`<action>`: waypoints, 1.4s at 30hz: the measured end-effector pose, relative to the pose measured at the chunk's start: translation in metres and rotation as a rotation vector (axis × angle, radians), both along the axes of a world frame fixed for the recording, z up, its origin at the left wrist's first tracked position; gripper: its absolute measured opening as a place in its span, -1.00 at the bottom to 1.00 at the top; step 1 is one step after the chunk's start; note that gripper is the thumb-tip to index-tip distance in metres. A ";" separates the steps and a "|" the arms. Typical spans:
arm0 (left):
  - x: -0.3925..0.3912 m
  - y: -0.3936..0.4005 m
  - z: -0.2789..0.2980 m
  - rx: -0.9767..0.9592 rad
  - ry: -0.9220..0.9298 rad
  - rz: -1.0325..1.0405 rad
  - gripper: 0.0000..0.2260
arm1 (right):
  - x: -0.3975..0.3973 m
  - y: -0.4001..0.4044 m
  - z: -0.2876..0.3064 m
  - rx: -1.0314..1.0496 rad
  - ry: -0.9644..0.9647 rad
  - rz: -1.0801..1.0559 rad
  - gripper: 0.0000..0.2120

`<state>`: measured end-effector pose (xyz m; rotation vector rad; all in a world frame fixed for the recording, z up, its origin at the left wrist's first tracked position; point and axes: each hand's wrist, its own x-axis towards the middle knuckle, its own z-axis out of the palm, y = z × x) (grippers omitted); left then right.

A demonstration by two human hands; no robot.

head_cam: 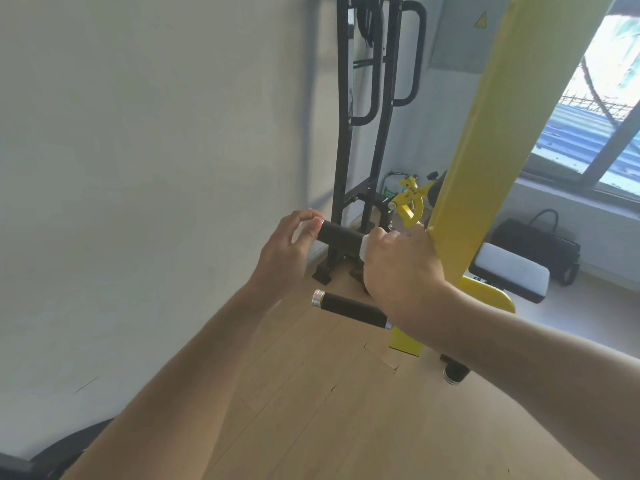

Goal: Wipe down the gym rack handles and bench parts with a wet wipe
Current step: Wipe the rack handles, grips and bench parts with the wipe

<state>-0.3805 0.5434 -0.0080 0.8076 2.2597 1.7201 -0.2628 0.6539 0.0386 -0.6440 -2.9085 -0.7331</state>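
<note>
A yellow rack post (498,140) runs down the right of the view, with two black foam handles sticking out to the left. My right hand (401,268) wraps around the inner end of the upper handle (337,235), with a white wet wipe (365,245) showing at its fingers. My left hand (289,252) holds the free tip of that same handle between thumb and fingers. The lower handle (349,308), with a silver end cap, juts out untouched below my right wrist.
A white wall fills the left. A black metal frame (360,109) stands against the wall behind. A bench pad (509,268) and a black bag (540,244) lie on the floor at right, under a window. Wooden floor lies below.
</note>
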 end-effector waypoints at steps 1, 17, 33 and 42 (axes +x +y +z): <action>0.001 0.000 0.000 -0.001 -0.008 -0.003 -0.79 | 0.002 0.001 0.002 0.013 -0.023 -0.014 -0.80; -0.003 -0.002 0.004 -0.111 0.051 -0.065 -0.82 | 0.002 -0.001 0.007 0.125 -0.101 -0.043 -0.78; -0.012 -0.001 0.001 -0.114 0.091 -0.115 -0.86 | -0.007 0.001 0.007 0.019 -0.003 0.017 -0.71; -0.022 -0.007 0.010 -0.099 0.203 -0.108 -0.84 | -0.026 0.005 -0.004 -0.402 0.131 0.236 -0.48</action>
